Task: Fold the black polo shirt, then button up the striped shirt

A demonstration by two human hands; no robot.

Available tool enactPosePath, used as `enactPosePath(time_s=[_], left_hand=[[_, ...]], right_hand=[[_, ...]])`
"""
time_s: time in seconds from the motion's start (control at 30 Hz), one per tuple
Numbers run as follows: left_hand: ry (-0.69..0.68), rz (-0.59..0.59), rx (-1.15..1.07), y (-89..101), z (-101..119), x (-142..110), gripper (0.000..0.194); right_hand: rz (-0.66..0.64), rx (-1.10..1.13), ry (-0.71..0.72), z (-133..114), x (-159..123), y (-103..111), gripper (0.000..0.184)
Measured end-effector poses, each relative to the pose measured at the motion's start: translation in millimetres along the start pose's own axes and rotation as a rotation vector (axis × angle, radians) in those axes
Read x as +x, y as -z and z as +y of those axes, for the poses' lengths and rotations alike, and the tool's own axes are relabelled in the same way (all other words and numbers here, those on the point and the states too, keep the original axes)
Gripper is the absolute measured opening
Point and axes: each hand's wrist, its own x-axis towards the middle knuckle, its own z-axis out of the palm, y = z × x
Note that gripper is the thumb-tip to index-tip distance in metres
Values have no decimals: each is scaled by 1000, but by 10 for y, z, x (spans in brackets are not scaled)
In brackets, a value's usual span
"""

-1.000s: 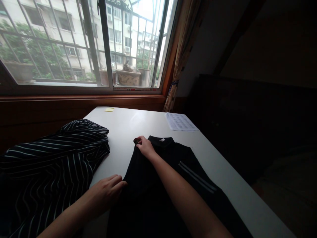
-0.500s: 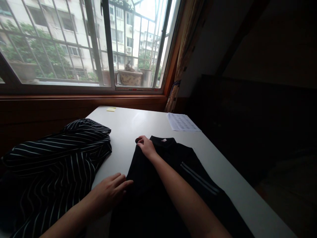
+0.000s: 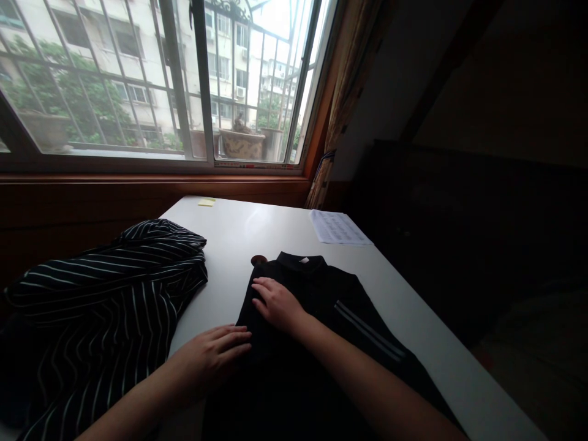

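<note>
A black garment (image 3: pixel 321 343) with a collar tag and two pale stripes lies flat on the white table (image 3: pixel 257 229). My right hand (image 3: pixel 278 301) rests flat on its left part, fingers stretched out toward the folded left edge. My left hand (image 3: pixel 215 352) lies open with its fingertips on the same edge, nearer to me. A small dark round object (image 3: pixel 258 260) sits on the table just beyond the garment's upper left corner.
A black shirt with thin white stripes (image 3: pixel 96 300) is heaped on the table's left side. A printed sheet (image 3: pixel 337 228) and a yellow sticky note (image 3: pixel 206 202) lie at the far end under the barred window (image 3: pixel 160 86). Dark furniture stands at the right.
My right hand has let go near the collar corner and slid back toward me, now flat on the garment. My left hand moved slightly right onto the edge.
</note>
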Motion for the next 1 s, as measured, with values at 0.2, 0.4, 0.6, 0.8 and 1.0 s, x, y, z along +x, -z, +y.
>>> enactPosePath(time_s=[0.2,0.4,0.6,0.8,1.0], left_hand=[[-23,-41,-23,145,85,44,34],[-8,-61,-34,247,192,76,39],[-34,-65,-50,282,277,116,41],[-37,-66,-52,278,282,108,42],[-35,-108,-11,249,262,87,42]], right_hand=[[-129,-98,-53,46,-8,-70,62],[-177,-109,-77,160,171,-90,71],[-211,-98,-104,244,293,-124,75],[-204,-98,-141,242,356,-132,72],[-133,-136,-192,159,286,-106,67]])
